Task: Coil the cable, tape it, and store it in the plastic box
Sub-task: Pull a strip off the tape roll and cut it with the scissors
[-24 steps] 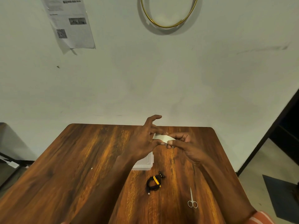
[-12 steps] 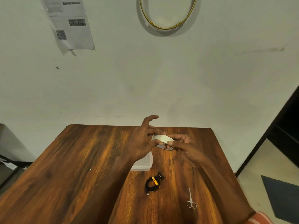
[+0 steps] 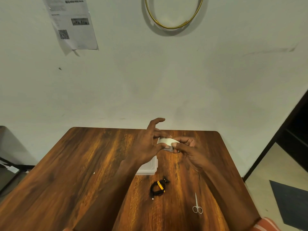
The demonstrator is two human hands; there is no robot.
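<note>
I have the roll of white tape (image 3: 166, 142) pinched between both hands above the far half of the desk (image 3: 75, 164). My left hand (image 3: 146, 147) closes thumb and fingers on its left side, index finger lifted clear; my right hand (image 3: 190, 150) closes thumb and fingertips on its right edge. So each grip is shut on the tape, and the roll hangs between them, clear of the wood.

The coiled black cable (image 3: 158, 188), with a yellow band across it, lies on the desk nearer to me than my hands, between my forearms and touching neither. The clear plastic box (image 3: 150, 169) sits just beyond the cable, partly hidden under my left wrist. Small scissors (image 3: 197, 205) lie to the right of the cable, beside my right forearm.

On the wall a printed sheet (image 3: 73, 24) hangs, bearing a QR code and a small photo; its text is too blurred to read. A brass-coloured ring (image 3: 173, 27) hangs further right. The marks on the yellow band cannot be read.
</note>
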